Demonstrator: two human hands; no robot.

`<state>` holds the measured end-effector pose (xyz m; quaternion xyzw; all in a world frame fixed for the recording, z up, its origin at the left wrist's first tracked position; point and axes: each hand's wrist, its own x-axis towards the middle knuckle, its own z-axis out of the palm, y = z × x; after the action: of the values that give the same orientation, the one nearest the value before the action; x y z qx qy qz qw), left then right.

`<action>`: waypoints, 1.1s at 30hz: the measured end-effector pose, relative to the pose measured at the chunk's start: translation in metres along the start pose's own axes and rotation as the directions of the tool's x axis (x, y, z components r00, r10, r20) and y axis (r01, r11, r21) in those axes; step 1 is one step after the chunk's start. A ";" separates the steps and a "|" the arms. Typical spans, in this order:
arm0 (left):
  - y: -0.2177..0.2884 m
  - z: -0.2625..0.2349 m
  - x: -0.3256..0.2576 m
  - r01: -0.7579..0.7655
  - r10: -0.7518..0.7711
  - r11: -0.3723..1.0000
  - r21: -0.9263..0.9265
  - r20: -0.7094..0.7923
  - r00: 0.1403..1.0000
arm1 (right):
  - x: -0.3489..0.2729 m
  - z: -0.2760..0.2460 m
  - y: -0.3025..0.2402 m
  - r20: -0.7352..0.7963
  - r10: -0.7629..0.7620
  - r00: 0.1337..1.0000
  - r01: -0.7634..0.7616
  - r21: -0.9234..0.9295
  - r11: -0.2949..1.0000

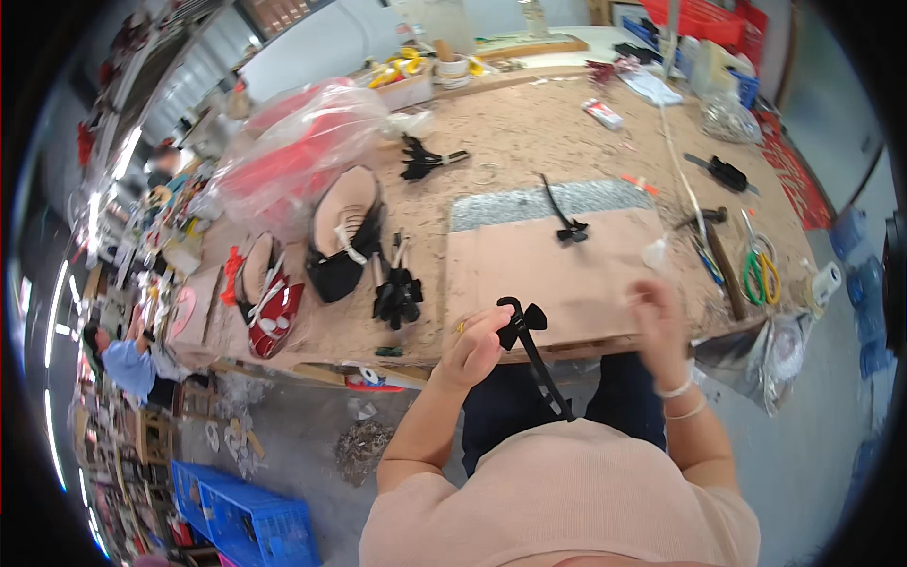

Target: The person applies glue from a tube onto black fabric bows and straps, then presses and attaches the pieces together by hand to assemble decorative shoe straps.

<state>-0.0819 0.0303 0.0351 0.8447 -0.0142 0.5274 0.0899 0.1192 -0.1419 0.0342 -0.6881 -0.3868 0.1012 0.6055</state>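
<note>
My left hand (470, 352) pinches a black strap with a bow (521, 326) at the bow end, and the strap's tail hangs down past the table's front edge. To the right, my right hand (658, 319) is raised over the board's right edge; motion smears its fingers. A similar black bow strap (571, 230) lies on the pale board (510, 267), beyond both hands. Left of the board sits a bundle of black bow straps (398, 295). Beside that stand a black shoe (333, 269) with a pale insole and a red shoe (273, 315).
Pink items in clear plastic (302, 142) cover the back left. Another black bundle (425, 159) lies near them. At the right are a hammer (726, 265), scissors (759, 269) and a small white bottle (654, 252). A blue crate (248, 520) stands on the floor at the lower left.
</note>
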 end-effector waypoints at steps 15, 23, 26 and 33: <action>0.018 0.067 -0.010 0.772 -0.820 -0.047 -0.634 0.466 0.333 | -0.011 0.067 -0.021 0.532 0.194 0.824 -0.410 0.325 0.852; 0.023 0.061 -0.008 0.723 -0.911 -0.089 -0.685 0.349 0.218 | -0.009 0.060 -0.023 0.651 0.232 0.722 -0.493 0.250 0.833; 0.023 0.058 -0.014 0.794 -0.827 0.204 -0.573 0.334 0.453 | -0.006 0.059 -0.026 0.653 0.257 0.712 -0.528 0.257 0.809; 0.026 0.060 -0.009 0.767 -0.859 -0.042 -0.640 0.416 0.299 | -0.011 0.064 -0.015 0.708 0.233 0.667 -0.560 0.270 0.783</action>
<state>-0.0355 -0.0058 0.0053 0.5246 0.2733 0.3513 0.7258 0.0669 -0.1012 0.0289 -0.5130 -0.3676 0.5526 0.5443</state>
